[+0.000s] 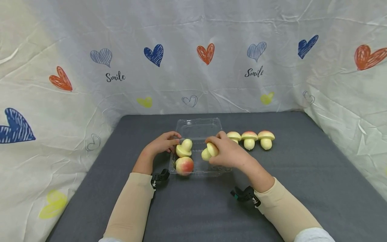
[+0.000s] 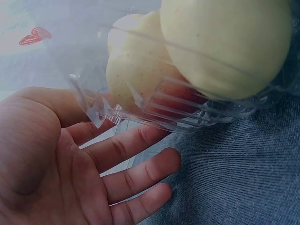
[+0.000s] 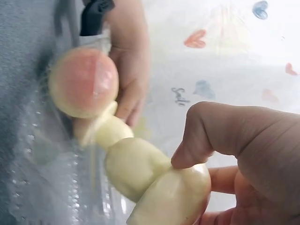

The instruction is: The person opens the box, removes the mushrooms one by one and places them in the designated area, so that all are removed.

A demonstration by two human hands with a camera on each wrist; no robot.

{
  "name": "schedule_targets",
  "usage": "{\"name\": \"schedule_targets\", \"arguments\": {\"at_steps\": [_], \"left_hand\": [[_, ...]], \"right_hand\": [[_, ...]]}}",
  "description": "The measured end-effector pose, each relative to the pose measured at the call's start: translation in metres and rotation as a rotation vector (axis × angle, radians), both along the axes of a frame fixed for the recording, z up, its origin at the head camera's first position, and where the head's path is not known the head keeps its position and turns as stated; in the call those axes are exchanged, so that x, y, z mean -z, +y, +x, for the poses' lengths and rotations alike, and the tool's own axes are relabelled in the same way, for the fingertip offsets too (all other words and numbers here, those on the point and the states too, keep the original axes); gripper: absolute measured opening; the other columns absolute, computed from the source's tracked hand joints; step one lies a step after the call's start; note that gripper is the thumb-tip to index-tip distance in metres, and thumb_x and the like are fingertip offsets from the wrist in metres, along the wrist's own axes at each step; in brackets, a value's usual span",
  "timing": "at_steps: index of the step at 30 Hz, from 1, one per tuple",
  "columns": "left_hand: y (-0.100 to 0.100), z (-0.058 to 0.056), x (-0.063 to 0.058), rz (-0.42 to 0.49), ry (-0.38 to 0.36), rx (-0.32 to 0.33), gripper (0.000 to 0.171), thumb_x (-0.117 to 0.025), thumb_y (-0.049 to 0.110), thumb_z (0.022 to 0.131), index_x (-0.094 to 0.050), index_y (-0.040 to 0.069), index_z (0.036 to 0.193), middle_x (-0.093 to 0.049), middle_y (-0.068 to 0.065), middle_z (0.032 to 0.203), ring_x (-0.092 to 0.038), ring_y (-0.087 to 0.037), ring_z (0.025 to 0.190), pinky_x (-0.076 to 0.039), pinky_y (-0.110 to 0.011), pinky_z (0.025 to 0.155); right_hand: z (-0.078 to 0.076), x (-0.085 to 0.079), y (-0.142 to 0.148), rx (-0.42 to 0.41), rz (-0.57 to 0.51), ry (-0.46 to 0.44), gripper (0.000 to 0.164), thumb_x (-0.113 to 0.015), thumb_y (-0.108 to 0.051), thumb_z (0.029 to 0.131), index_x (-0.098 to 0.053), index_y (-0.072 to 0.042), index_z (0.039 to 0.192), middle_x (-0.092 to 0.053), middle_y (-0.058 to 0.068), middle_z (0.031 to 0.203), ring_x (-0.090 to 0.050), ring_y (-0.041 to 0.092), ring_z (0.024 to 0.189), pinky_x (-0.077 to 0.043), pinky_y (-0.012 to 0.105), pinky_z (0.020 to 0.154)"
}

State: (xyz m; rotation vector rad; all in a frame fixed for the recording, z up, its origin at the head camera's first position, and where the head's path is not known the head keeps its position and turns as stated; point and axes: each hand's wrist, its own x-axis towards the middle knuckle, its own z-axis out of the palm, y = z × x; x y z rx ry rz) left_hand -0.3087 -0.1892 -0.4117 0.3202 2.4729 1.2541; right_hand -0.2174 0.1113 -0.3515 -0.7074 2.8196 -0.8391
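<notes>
My right hand (image 1: 226, 150) pinches a toy mushroom (image 1: 210, 152) with a pale yellow stem, tilted above a clear plastic clamshell box (image 1: 196, 169). In the right wrist view, the thumb lies on the held mushroom's cap (image 3: 173, 197). My left hand (image 1: 161, 144) touches the box's left wall, its fingers mostly straight in the left wrist view. Inside the box's left side, one mushroom (image 1: 184, 148) lies with its stem up. Nearer me is another mushroom (image 1: 184, 165), showing its red-blushed cap; its stem is hidden.
To the right of the box stand a mushroom (image 1: 233, 136) partly hidden by my right hand, a middle mushroom (image 1: 249, 139) and an outer mushroom (image 1: 266, 139). The box's lid (image 1: 198, 127) is raised at the back. A dark cloth (image 1: 193, 208) covers the table before a heart-printed curtain (image 1: 181, 80).
</notes>
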Motion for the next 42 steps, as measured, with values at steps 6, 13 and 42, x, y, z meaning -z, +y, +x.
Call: {"name": "schedule_targets", "arguments": {"at_steps": [6,13,42], "left_hand": [[0.001,0.0,0.0,-0.003,0.002,-0.004,0.034,-0.056,0.029,0.107,-0.056,0.012,0.137,-0.066,-0.013,0.12,-0.067,-0.027,0.083,-0.052,-0.041,0.076],[0.0,0.0,0.001,-0.003,0.004,-0.002,0.034,-0.056,0.029,0.107,-0.056,0.012,0.136,-0.066,-0.013,0.118,-0.067,-0.027,0.083,-0.052,-0.04,0.075],[0.0,-0.002,0.001,0.004,0.001,0.002,0.036,-0.055,0.03,0.108,-0.055,0.011,0.138,-0.064,-0.014,0.121,-0.065,-0.026,0.084,-0.051,-0.041,0.076]], "right_hand": [[0.0,-0.012,0.012,0.0,0.008,0.023,0.068,-0.073,-0.019,0.076,-0.057,-0.009,0.142,-0.048,0.013,0.12,-0.054,0.023,0.081,-0.047,0.037,0.068],[-0.006,-0.02,0.029,-0.004,0.011,-0.009,0.064,-0.072,-0.017,0.076,-0.055,-0.001,0.136,-0.055,0.012,0.116,-0.052,0.024,0.09,-0.045,0.039,0.075],[-0.035,-0.014,0.081,-0.069,0.074,-0.284,0.054,-0.061,-0.003,0.076,-0.059,0.01,0.128,-0.054,0.004,0.085,-0.045,0.016,0.071,-0.039,0.033,0.066]]}}
